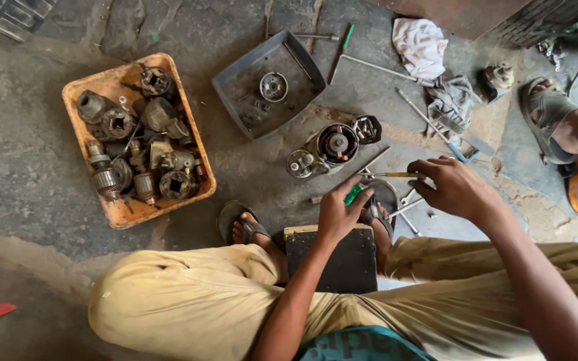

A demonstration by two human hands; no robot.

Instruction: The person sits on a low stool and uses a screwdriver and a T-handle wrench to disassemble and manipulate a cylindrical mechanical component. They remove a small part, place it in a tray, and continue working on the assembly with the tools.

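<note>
A motor housing (329,148) is seen standing on the concrete floor (28,167) just ahead of the person's feet, opened at the top, with a dark round rotor end showing inside it. A small black end cap (367,128) lies touching its right side, and a round metal cover (300,164) lies at its left. From this the strip-down is judged to be well under way: covers are off, but the body is not yet emptied.

The left hand (338,212) is closed around a small green item (354,194), of which only a part shows; its kind cannot be told. The right hand (455,188) is closed in a pinching grip on a thin rod-like tool with a yellowish shaft (392,175), held level and pointing left towards the housing. Both hands are held above a dark block (332,259) set between the knees.

Loose parts are kept in two containers. An orange rectangular plastic tray (112,85), worn and dirty, is filled with greasy motor parts and armatures, well apart to the left. A grey square tray (235,83) beyond the housing holds a single round bearing plate (273,86) and a few small bits. No labels or signs can be made out on either.

Long metal rods (376,67), a white rag (421,43) and a grey rag (453,100) are scattered at upper right. Another person's sandalled foot (551,120) is seen at the right edge.
</note>
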